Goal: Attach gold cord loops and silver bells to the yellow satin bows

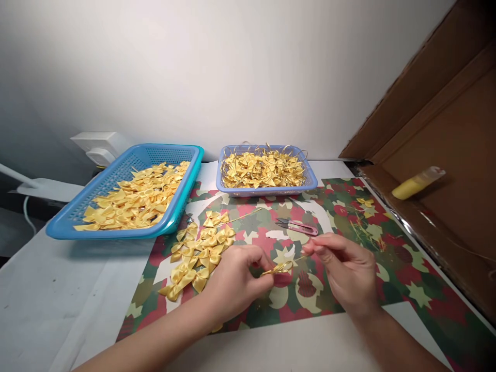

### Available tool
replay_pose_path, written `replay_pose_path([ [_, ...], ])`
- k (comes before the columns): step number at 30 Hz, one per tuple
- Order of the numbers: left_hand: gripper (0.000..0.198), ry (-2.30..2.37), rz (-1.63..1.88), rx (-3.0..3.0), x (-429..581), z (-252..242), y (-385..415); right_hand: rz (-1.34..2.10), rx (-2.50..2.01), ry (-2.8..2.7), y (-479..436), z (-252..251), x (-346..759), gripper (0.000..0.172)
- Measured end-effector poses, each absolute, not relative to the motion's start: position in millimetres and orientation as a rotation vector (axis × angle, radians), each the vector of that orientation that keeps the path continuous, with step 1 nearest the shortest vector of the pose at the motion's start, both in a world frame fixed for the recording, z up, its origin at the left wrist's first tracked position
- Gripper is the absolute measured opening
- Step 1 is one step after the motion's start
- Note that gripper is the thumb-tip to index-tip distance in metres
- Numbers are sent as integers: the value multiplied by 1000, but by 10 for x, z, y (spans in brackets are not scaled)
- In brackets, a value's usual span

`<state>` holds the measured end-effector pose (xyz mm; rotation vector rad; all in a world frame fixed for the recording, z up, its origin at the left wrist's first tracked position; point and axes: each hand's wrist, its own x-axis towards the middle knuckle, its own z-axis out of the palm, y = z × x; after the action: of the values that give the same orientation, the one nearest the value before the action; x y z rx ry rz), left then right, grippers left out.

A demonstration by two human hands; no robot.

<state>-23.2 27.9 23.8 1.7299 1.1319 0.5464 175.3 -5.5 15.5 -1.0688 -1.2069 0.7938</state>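
Note:
In the head view, my left hand (246,276) is closed in a pinch on a looped gold cord (284,267), just above the patterned sheet. Any bow at its fingertips is mostly hidden by the fingers. My right hand (346,266) faces it, thumb and forefinger pinched together on the thin end of the same cord. Several yellow satin bows (209,238) lie in a loose pile beside and beyond my left hand. Pink-handled thread snips (298,226) rest on the sheet a little beyond the right fingertips, blades pointing left.
A blue basket (62,226) of yellow bows stands at the left. At the back, a purple basket (267,191) holds bows with gold cords. Cord scraps (368,232) litter the right side of the patterned sheet (399,268). A yellow-filled tube (418,183) is by the cardboard (449,103).

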Motion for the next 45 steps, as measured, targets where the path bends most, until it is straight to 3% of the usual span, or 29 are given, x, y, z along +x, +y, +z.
replay_pose_path([
  [7,9,1155,519,1621,-227,149,314,698,-978,-1299,-131,178,1709,18],
  [19,15,1118,598,1048,-170,163,390,770,-1141,-1221,-95,233,1684,12],
  [34,31,998,790,649,-231,119,436,1601,-773,-1074,-335,48,1443,9],
  [45,23,827,789,648,-247,205,396,1783,-1016,-828,-134,-151,1406,35],
])
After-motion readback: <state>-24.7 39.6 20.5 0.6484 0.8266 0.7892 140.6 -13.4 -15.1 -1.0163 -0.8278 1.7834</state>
